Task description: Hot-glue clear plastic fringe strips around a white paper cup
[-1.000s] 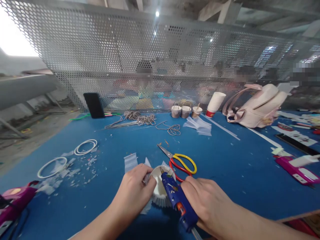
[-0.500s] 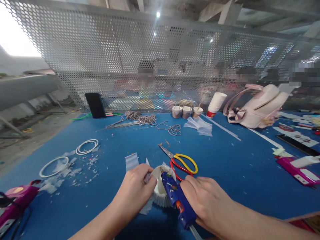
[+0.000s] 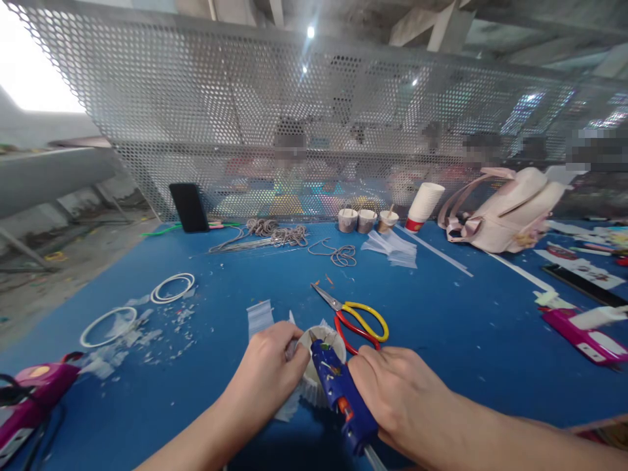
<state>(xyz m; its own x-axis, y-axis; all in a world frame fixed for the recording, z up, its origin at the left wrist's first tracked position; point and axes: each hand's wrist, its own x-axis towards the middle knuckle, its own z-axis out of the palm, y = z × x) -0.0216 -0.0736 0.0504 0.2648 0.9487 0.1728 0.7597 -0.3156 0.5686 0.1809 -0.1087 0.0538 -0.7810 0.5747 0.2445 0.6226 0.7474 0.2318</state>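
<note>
My left hand (image 3: 275,360) pinches the left rim of a white paper cup (image 3: 310,379), which has pleated whitish material around its outside. In my right hand (image 3: 392,386) is a blue glue gun (image 3: 338,386), its nozzle over the cup's mouth near the inner rim. A clear glue stick (image 3: 373,458) sticks out of its back end. Just beyond my right hand lie scissors (image 3: 350,314) with one yellow and one red handle, blades pointing away to the left. Pleated pale strips (image 3: 260,317) lie beside and under the cup, partly hidden by my left hand.
White rings (image 3: 173,288) and scraps lie at left, near a magenta power strip (image 3: 36,399); another power strip (image 3: 583,337) is at right. Along the back stand a phone (image 3: 189,207), grey cord (image 3: 289,234), small cups (image 3: 347,220), stacked paper cups (image 3: 424,206) and a pink backpack (image 3: 510,209).
The glue gun and my right hand have shifted slightly left, bringing the nozzle closer to the cup's left rim. My left hand keeps its hold on the cup.
</note>
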